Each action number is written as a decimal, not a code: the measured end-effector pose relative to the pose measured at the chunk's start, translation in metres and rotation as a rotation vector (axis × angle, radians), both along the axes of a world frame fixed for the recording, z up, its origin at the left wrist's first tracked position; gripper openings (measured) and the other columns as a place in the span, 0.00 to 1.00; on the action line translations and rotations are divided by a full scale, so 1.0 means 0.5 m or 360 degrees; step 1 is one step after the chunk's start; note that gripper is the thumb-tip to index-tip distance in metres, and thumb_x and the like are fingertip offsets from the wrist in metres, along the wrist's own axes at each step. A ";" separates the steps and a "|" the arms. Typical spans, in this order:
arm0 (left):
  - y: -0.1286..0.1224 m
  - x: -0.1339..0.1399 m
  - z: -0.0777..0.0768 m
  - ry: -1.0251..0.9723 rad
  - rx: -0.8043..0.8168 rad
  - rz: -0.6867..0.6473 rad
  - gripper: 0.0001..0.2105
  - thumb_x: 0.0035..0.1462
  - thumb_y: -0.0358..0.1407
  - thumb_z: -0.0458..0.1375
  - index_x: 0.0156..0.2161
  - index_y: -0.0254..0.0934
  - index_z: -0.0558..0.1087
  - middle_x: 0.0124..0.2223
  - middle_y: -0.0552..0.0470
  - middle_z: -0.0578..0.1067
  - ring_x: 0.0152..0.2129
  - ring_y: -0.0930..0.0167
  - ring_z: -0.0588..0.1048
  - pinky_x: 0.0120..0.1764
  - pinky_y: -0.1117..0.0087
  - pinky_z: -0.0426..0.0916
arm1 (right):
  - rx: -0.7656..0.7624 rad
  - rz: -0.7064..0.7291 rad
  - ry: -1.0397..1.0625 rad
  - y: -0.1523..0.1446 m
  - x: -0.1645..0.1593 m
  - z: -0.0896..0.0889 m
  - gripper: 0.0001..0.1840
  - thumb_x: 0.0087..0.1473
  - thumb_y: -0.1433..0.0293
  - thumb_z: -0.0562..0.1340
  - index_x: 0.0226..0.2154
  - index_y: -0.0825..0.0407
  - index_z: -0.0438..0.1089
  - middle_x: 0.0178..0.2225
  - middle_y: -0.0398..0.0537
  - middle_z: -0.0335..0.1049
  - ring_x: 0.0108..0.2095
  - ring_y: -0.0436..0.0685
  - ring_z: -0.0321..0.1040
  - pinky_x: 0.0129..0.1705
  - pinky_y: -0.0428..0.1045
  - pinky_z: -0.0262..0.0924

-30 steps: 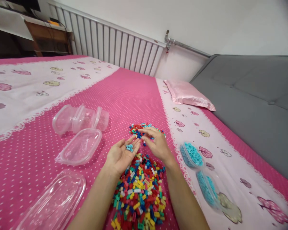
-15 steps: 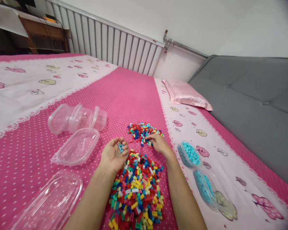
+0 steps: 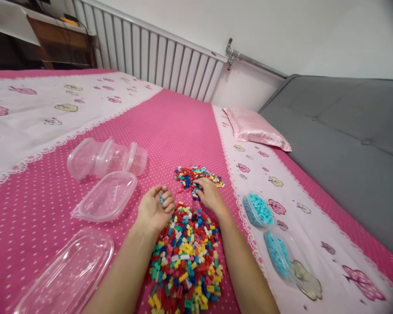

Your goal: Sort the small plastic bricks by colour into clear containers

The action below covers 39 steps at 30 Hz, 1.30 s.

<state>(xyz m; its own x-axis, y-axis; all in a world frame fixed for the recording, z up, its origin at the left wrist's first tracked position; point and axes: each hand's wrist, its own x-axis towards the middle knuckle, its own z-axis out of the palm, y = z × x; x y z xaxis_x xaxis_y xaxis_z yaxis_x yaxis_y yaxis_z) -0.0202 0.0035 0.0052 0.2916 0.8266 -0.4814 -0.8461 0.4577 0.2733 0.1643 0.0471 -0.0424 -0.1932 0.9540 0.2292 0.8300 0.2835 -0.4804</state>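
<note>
My left hand (image 3: 156,207), palm up with curled fingers, cups a few light blue toy bricks (image 3: 162,199). It hovers at the left edge of a large pile of mixed toy bricks (image 3: 186,257). Farther off lies a smaller pile of mixed bricks (image 3: 186,174), and my right hand (image 3: 208,194) reaches over its near side, fingers bent down among the bricks. Whether a brick is between those fingertips is hidden. To the right, two clear tubs hold light blue bricks: a farther tub (image 3: 247,209) and a nearer tub (image 3: 271,253).
On the left lie nested clear containers (image 3: 113,159), a clear lid (image 3: 108,196) and a larger clear lid (image 3: 68,270). All rest on the pink dotted bedspread (image 3: 180,126). A pink pillow (image 3: 255,128) sits by the grey headboard (image 3: 340,122); a radiator (image 3: 150,52) stands behind.
My right hand has shifted slightly left over the smaller pile, and its pointing finger is now bent down. My left fingers have curled further over the light blue bricks.
</note>
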 end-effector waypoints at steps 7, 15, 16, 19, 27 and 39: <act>0.001 0.001 0.001 -0.0002 -0.0034 0.0023 0.11 0.55 0.27 0.43 0.22 0.35 0.58 0.16 0.59 0.52 0.10 0.79 0.51 0.11 0.78 0.47 | 0.0100 -0.0047 -0.0053 0.006 -0.003 -0.016 0.14 0.46 0.78 0.56 0.37 0.54 0.69 0.38 0.51 0.67 0.35 0.53 0.64 0.43 0.50 0.58; 0.002 0.002 -0.001 0.0000 -0.0023 0.0037 0.11 0.55 0.27 0.43 0.22 0.35 0.58 0.17 0.58 0.54 0.10 0.79 0.52 0.12 0.78 0.48 | 0.0153 -0.0159 0.0041 0.012 0.001 -0.019 0.08 0.47 0.76 0.56 0.31 0.54 0.70 0.32 0.49 0.68 0.32 0.53 0.65 0.40 0.48 0.59; 0.001 0.002 0.000 0.0000 -0.0026 0.0040 0.11 0.55 0.27 0.43 0.23 0.35 0.58 0.17 0.57 0.54 0.10 0.79 0.53 0.12 0.78 0.48 | 0.0147 -0.0166 0.0040 0.012 0.002 -0.018 0.08 0.47 0.75 0.57 0.30 0.54 0.70 0.32 0.49 0.69 0.32 0.53 0.65 0.40 0.48 0.59; 0.001 0.002 0.002 0.0002 -0.0032 0.0038 0.11 0.55 0.27 0.43 0.23 0.35 0.58 0.17 0.57 0.55 0.11 0.78 0.53 0.12 0.78 0.49 | 0.0146 -0.0184 0.0001 0.011 0.003 -0.011 0.07 0.48 0.75 0.57 0.29 0.54 0.70 0.32 0.50 0.69 0.33 0.53 0.65 0.41 0.49 0.58; 0.002 0.002 0.001 0.0016 -0.0053 0.0044 0.11 0.54 0.27 0.43 0.22 0.35 0.58 0.17 0.57 0.54 0.11 0.78 0.52 0.12 0.78 0.48 | 0.0049 -0.0327 -0.0129 0.005 0.015 0.001 0.08 0.48 0.74 0.58 0.32 0.52 0.72 0.33 0.49 0.70 0.35 0.53 0.65 0.41 0.48 0.57; 0.004 0.001 -0.004 0.0029 -0.0019 0.0038 0.12 0.56 0.28 0.42 0.22 0.34 0.59 0.17 0.57 0.55 0.11 0.78 0.53 0.12 0.78 0.49 | -0.0013 -0.0049 -0.0191 0.003 0.013 -0.001 0.14 0.49 0.78 0.57 0.39 0.53 0.71 0.40 0.50 0.68 0.42 0.53 0.64 0.47 0.47 0.55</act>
<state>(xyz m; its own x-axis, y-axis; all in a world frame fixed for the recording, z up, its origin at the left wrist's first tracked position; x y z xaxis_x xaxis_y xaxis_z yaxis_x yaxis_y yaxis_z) -0.0198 0.0053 0.0033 0.2632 0.8272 -0.4964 -0.8517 0.4409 0.2832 0.1706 0.0485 -0.0430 -0.1897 0.9616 0.1985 0.8899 0.2538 -0.3790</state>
